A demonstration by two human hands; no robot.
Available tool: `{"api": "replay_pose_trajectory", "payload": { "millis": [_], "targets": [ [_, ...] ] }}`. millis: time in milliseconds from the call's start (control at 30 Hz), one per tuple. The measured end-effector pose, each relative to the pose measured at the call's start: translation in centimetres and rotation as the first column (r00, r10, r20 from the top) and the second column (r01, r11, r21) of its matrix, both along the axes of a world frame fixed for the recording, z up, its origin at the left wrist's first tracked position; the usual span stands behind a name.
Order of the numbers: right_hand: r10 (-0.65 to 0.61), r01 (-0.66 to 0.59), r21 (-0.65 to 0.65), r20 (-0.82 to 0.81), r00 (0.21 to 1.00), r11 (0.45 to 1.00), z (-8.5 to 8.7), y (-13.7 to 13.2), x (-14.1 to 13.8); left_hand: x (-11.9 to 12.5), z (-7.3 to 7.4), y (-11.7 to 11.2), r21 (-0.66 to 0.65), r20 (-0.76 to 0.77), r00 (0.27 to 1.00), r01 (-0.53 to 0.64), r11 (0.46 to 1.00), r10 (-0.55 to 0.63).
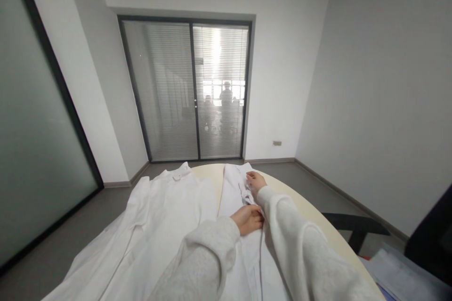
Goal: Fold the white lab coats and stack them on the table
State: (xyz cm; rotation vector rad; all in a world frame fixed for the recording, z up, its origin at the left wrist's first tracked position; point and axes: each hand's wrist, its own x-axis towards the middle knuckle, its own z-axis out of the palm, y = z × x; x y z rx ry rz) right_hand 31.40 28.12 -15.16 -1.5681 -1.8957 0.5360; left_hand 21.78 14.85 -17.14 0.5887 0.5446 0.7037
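Note:
A white garment (231, 192), folded into a long narrow strip, lies on the round pale table (303, 207) under my two hands. Low on the strip, my left hand (247, 220) has its fingers curled over the right edge of the cloth. Farther up, near the bunched part at the top, my right hand (256, 181) pinches the same cloth between thumb and fingers. To the left a second white garment (169, 211), which looks like a long-sleeved coat, is spread out with its collar at the far edge. My sleeves hide parts of both garments.
A black chair arm (355, 223) stands beside the table on the right, with clear plastic packaging (402, 268) near it. Beyond the table are a glass door with blinds (196, 89), white walls and grey floor. Blurred figures of people show behind the door.

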Motion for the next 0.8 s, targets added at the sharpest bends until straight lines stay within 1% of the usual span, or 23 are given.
{"api": "replay_pose_trajectory", "payload": {
  "millis": [33, 100, 167, 233, 333, 400, 500, 567, 600, 633, 667, 700, 733, 800],
  "targets": [
    [0.026, -0.026, -0.024, 0.006, 1.000, 0.999, 0.2, -0.5, 0.5, -0.1, 0.1, 0.0, -0.020, 0.005, 1.000, -0.019, 1.000, 0.019],
    [0.135, -0.126, -0.087, 0.101, 0.986, 0.988, 0.5, -1.8, 1.3, -0.2, 0.1, 0.1, -0.041, 0.003, 0.998, -0.056, 0.998, 0.056],
    [0.248, -0.218, -0.145, 0.243, 0.938, 0.965, 0.6, -3.3, 1.9, -0.2, -0.1, 0.3, -0.039, 0.000, 0.997, -0.078, 0.996, 0.079],
    [0.292, -0.250, -0.162, 0.344, 0.892, 0.955, 0.5, -4.6, 2.1, -0.1, -0.3, 0.4, -0.032, 0.001, 0.996, -0.088, 0.996, 0.088],
    [0.251, -0.217, -0.131, 0.365, 0.897, 0.967, 0.3, -5.6, 1.8, 0.1, -0.4, 0.3, -0.025, -0.008, 0.995, -0.099, 0.995, 0.099],
    [0.220, -0.189, -0.119, 0.366, 0.905, 0.975, 0.2, -5.8, 1.5, 0.1, -0.2, 0.0, 0.009, -0.031, 0.994, -0.107, 0.994, 0.108],
    [0.163, -0.146, -0.075, 0.349, 0.923, 0.986, 0.1, -5.8, 1.3, 0.0, 0.2, -0.3, 0.140, -0.082, 0.993, -0.074, 0.987, 0.086],
    [0.087, -0.081, -0.033, 0.250, 0.964, 0.996, -0.3, -5.8, 1.5, -0.5, 0.7, -0.3, 0.217, -0.182, 0.982, -0.004, 0.976, 0.044],
    [0.045, -0.041, -0.031, 0.167, 0.985, 0.999, -0.6, -5.9, 1.7, -0.8, 1.0, -0.1, 0.239, -0.278, 0.960, 0.043, 0.970, 0.026],
    [0.007, -0.004, -0.045, 0.080, 0.997, 0.999, -0.9, -6.0, 1.8, -1.2, 1.4, 0.1, 0.252, -0.391, 0.920, 0.087, 0.964, 0.019],
    [-0.022, 0.023, -0.066, 0.014, 1.000, 0.998, -1.3, -6.1, 1.9, -1.7, 1.7, 0.3, 0.265, -0.499, 0.866, 0.107, 0.958, 0.041],
    [-0.031, 0.030, -0.083, -0.010, 0.999, 0.996, -1.7, -6.2, 2.0, -2.1, 2.0, 0.7, 0.288, -0.583, 0.807, 0.097, 0.953, 0.094],
    [-0.019, 0.020, -0.091, 0.015, 1.000, 0.996, -2.0, -6.4, 2.0, -2.6, 2.2, 1.1, 0.325, -0.635, 0.754, 0.062, 0.944, 0.169],
    [0.025, -0.013, -0.086, 0.134, 0.991, 0.996, -2.6, -6.6, 1.9, -3.4, 2.3, 1.9, 0.414, -0.647, 0.681, -0.065, 0.908, 0.344]
  ]
}}
